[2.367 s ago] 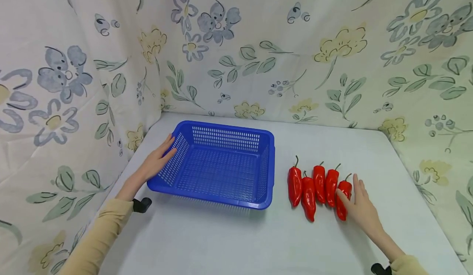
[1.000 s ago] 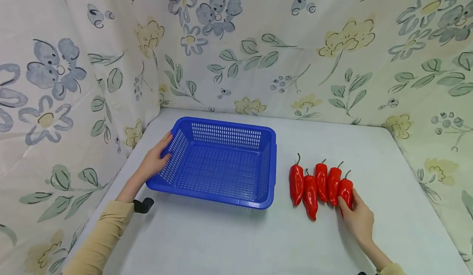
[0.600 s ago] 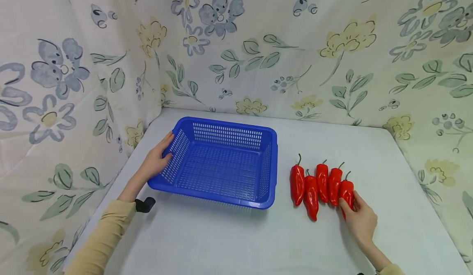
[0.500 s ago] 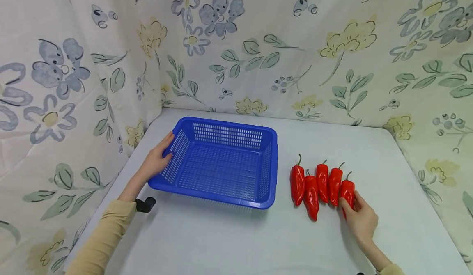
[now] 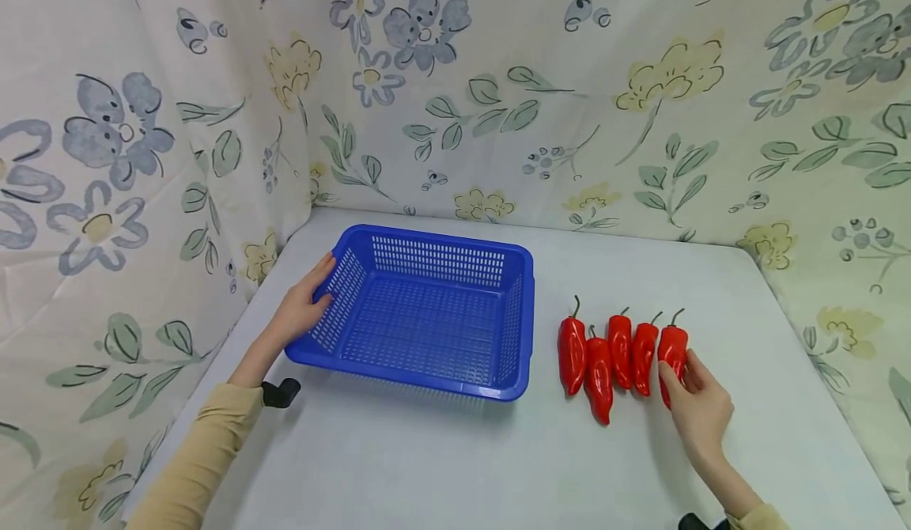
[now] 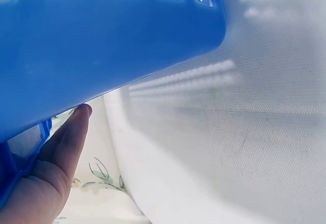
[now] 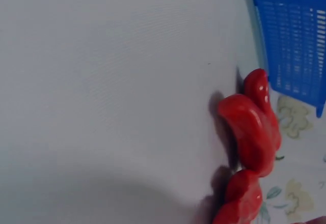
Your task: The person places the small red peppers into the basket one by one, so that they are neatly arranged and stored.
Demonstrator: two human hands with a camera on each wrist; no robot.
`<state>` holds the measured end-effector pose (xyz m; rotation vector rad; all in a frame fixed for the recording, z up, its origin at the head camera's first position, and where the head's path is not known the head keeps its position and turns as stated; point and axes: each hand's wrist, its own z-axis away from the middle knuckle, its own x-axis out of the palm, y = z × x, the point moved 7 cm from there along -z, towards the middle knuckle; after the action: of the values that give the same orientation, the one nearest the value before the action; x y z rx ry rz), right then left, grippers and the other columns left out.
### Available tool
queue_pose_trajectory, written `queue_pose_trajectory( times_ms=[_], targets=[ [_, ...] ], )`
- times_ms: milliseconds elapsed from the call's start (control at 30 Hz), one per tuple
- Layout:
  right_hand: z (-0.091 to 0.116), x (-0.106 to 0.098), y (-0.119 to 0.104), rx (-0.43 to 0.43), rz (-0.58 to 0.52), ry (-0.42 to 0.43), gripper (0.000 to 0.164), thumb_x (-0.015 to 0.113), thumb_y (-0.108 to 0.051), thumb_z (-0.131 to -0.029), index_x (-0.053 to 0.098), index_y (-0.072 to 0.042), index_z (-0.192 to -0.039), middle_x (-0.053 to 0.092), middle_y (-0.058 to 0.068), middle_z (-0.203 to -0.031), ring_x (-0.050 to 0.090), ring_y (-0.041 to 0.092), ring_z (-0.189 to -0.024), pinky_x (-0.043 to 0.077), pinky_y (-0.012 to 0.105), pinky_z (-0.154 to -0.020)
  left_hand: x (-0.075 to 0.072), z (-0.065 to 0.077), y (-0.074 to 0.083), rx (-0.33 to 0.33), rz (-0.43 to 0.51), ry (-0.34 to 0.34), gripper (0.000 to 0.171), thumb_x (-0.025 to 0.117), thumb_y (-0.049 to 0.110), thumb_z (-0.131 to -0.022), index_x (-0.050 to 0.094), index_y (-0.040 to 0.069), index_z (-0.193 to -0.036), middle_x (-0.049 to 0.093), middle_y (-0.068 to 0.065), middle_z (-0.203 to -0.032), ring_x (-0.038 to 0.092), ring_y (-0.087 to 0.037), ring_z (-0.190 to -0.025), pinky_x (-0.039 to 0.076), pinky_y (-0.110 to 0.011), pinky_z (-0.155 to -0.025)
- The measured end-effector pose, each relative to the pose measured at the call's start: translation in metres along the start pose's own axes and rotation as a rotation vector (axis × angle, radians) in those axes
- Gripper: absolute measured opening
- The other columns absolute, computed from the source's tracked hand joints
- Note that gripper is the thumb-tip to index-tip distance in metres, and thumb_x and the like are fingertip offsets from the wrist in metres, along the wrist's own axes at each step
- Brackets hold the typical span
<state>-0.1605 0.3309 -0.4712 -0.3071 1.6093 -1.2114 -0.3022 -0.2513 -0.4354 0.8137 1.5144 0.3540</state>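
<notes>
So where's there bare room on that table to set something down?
Free: white tabletop in front of the blue basket, behind the red peppers, and between the right hand and floral cloth. Crowded: where the peppers lie packed beside that hand.

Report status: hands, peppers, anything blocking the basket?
Left hand on left rim of blue basket. Right hand pinching rightmost red pepper. Four other peppers between it and the basket.

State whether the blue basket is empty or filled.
Empty. The blue basket looks bare inside in the head view; all five red peppers are outside it.
</notes>
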Motion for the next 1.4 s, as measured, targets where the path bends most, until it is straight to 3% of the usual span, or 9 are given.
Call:
queue_pose_trajectory(
  times_ms=[367, 500, 700, 967, 1167, 1400],
  targets=[
    [0.015, 0.024, -0.061, -0.087, -0.148, -0.048, 0.062, 0.056, -0.034, -0.093, 0.034, -0.014, -0.147, 0.046, 0.014, -0.145, 0.050, 0.033, -0.128, 0.041, 0.013, -0.085, -0.002, 0.001, 0.003, 0.034, -0.016, 0.020, 0.062, 0.048, -0.006, -0.088, 0.026, -0.004, -0.147, 0.019, -0.021, -0.156, 0.020, -0.044, -0.142, 0.021, -0.060, -0.112],
    [0.022, 0.044, -0.080, -0.101, -0.242, -0.091, 0.061, 0.058, -0.033, -0.093, 0.035, -0.016, -0.147, 0.046, 0.012, -0.145, 0.050, 0.030, -0.129, 0.043, 0.012, -0.086, -0.003, 0.001, 0.003, 0.027, -0.019, 0.019, 0.062, 0.048, -0.006, -0.088, 0.027, -0.003, -0.147, 0.019, -0.020, -0.157, 0.020, -0.044, -0.142, 0.021, -0.060, -0.112],
    [0.037, 0.079, -0.109, -0.116, -0.340, -0.167, 0.060, 0.060, -0.031, -0.092, 0.038, -0.017, -0.146, 0.047, 0.007, -0.146, 0.050, 0.024, -0.130, 0.044, 0.023, -0.094, -0.003, -0.001, 0.004, 0.021, -0.025, 0.016, 0.063, 0.049, -0.007, -0.088, 0.027, -0.002, -0.147, 0.019, -0.018, -0.157, 0.020, -0.043, -0.142, 0.021, -0.059, -0.113],
    [0.059, 0.121, -0.150, -0.158, -0.468, -0.268, 0.060, 0.061, -0.028, -0.091, 0.038, -0.018, -0.146, 0.047, 0.004, -0.146, 0.051, 0.021, -0.129, 0.048, 0.028, -0.094, -0.002, 0.002, 0.004, 0.033, 0.000, 0.018, 0.063, 0.048, -0.007, -0.088, 0.027, -0.004, -0.146, 0.018, -0.020, -0.156, 0.019, -0.045, -0.142, 0.020, -0.060, -0.113],
    [0.071, 0.150, -0.177, -0.113, -0.499, -0.298, 0.057, 0.063, -0.025, -0.091, 0.043, -0.013, -0.143, 0.050, 0.009, -0.142, 0.053, 0.027, -0.127, 0.049, 0.037, -0.094, -0.002, 0.000, 0.003, 0.033, -0.005, 0.019, 0.063, 0.048, -0.007, -0.088, 0.026, -0.003, -0.147, 0.018, -0.019, -0.157, 0.019, -0.044, -0.142, 0.020, -0.060, -0.113],
    [0.085, 0.189, -0.203, -0.004, -0.559, -0.332, 0.056, 0.065, -0.023, -0.089, 0.047, -0.009, -0.140, 0.054, 0.012, -0.138, 0.056, 0.027, -0.123, 0.050, 0.039, -0.095, -0.001, 0.000, 0.002, 0.026, -0.002, 0.014, 0.064, 0.049, -0.008, -0.087, 0.026, -0.003, -0.147, 0.017, -0.018, -0.157, 0.019, -0.044, -0.142, 0.020, -0.061, -0.112]
  ],
)
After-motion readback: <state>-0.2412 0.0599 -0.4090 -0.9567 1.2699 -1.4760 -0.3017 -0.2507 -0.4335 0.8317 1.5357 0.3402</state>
